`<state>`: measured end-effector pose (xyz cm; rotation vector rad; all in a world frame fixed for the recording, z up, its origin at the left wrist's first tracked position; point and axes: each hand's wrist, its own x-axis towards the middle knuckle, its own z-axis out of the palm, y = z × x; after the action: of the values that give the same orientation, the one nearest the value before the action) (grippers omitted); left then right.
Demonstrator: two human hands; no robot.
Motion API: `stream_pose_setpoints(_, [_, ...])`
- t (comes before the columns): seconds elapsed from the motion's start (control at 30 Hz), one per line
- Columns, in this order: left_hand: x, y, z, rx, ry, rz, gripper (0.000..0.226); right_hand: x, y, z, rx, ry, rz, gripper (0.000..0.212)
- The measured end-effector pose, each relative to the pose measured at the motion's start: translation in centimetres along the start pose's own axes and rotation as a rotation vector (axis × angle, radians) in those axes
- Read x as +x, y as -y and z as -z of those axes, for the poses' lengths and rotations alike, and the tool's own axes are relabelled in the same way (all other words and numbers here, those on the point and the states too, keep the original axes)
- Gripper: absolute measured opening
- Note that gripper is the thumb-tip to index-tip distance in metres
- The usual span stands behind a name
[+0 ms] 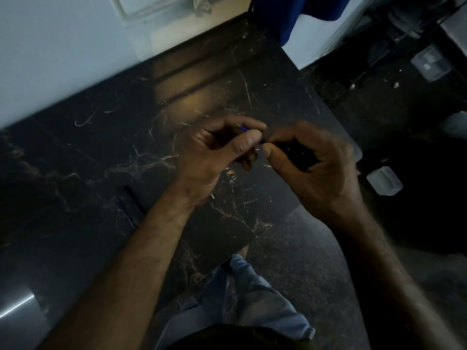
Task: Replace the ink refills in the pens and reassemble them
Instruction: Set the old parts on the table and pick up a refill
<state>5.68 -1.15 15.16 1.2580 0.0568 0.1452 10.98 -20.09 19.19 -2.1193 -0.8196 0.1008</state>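
Both hands meet above the dark marble table. My left hand pinches a thin blue ink refill between thumb and fingers; only a short length of it shows. My right hand closes on a dark pen part whose left end touches the refill. Most of that part is hidden in my fingers and in shadow. More pen pieces, dark and blue, lie on the table beside my left forearm.
The light is dim. A pale wall runs along the table's far side. The table's right edge drops to a dark floor with two clear plastic containers. My blue jeans show below.
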Motion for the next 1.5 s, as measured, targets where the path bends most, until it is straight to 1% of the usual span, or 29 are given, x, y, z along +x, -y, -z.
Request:
stream_pose_setpoints(0.1, [0.2, -0.3, 0.6, 0.052, -0.117, -0.036, 0.021, 0.2, -0.2, -0.3, -0.015, -0.010, 0.000, 0.010])
stream_pose_setpoints(0.13, [0.1, -0.4, 1.2, 0.036, -0.188, -0.030, 0.019, 0.1, -0.4, -0.4, -0.016, -0.018, 0.001, 0.011])
stream_pose_setpoints(0.23, [0.3, -0.3, 4.8, -0.106, -0.432, 0.006, 0.006, -0.2, -0.7, -0.2, 0.014, -0.056, -0.002, 0.011])
stream_pose_setpoints(0.27, [0.5, 0.2, 6.5, -0.092, -0.490, 0.021, 0.005, -0.3, -0.9, -0.2, 0.023, -0.068, -0.010, 0.010])
stream_pose_setpoints(0.3, [0.8, 1.0, 8.1, -0.025, -0.529, 0.054, 0.006, -0.5, -1.1, -0.1, 0.031, -0.075, -0.019, 0.010])
stream_pose_setpoints(0.33, [0.9, 2.2, 9.4, 0.068, -0.546, 0.113, 0.008, -0.6, -1.2, -0.1, 0.039, -0.077, -0.027, 0.010])
stream_pose_setpoints(0.4, [0.6, 5.3, 10.9, 0.217, -0.512, 0.274, 0.008, -0.8, -1.5, -0.2, 0.041, -0.071, -0.036, 0.011])
stream_pose_setpoints(0.43, [0.3, 6.9, 11.3, 0.267, -0.492, 0.342, 0.006, -0.8, -1.5, -0.3, 0.038, -0.066, -0.038, 0.011])
stream_pose_setpoints(0.5, [-0.2, 9.6, 11.7, 0.335, -0.513, 0.429, 0.006, -0.8, -1.6, -0.4, 0.031, -0.062, -0.038, 0.011])
stream_pose_setpoints(0.6, [-0.6, 12.1, 11.8, 0.354, -0.606, 0.437, 0.005, -0.5, -1.9, -0.7, 0.033, -0.059, -0.032, 0.013])
stream_pose_setpoints(0.7, [-0.9, 13.1, 11.2, 0.206, -0.695, 0.403, 0.008, -0.4, -2.2, -0.8, 0.028, -0.046, -0.038, 0.013])
stream_pose_setpoints(0.77, [-1.4, 13.2, 10.7, 0.110, -0.716, 0.388, 0.010, -0.4, -2.4, -0.7, 0.018, -0.048, -0.037, 0.013])
stream_pose_setpoints(0.9, [-2.0, 13.6, 10.3, 0.093, -0.700, 0.373, 0.016, -0.2, -2.6, -0.6, 0.000, -0.030, -0.039, 0.015])
stream_pose_setpoints(1.0, [-1.2, 13.6, 10.7, 0.200, -0.664, 0.384, 0.020, -0.1, -2.7, -0.7, 0.007, -0.025, -0.047, 0.012])
stream_pose_setpoints(1.07, [-0.8, 13.5, 11.1, 0.349, -0.581, 0.377, 0.020, 0.0, -2.6, -0.8, 0.025, -0.029, -0.042, 0.011])
stream_pose_setpoints(1.2, [-1.0, 13.2, 11.4, 0.718, -0.391, 0.277, 0.019, 0.2, -2.6, -0.9, 0.045, -0.011, -0.030, 0.010])
stream_pose_setpoints(1.33, [-1.2, 13.2, 11.4, 0.888, -0.206, 0.204, 0.022, 0.3, -2.7, -1.0, 0.052, 0.001, -0.017, 0.010])
stream_pose_setpoints(1.43, [-1.1, 13.2, 11.6, 1.111, -0.172, 0.193, 0.024, 0.2, -2.8, -1.1, 0.061, 0.004, -0.018, 0.011])
stream_pose_setpoints(1.5, [-0.8, 13.3, 11.7, 1.208, -0.158, 0.185, 0.026, 0.1, -2.7, -1.2, 0.058, 0.008, -0.021, 0.011])
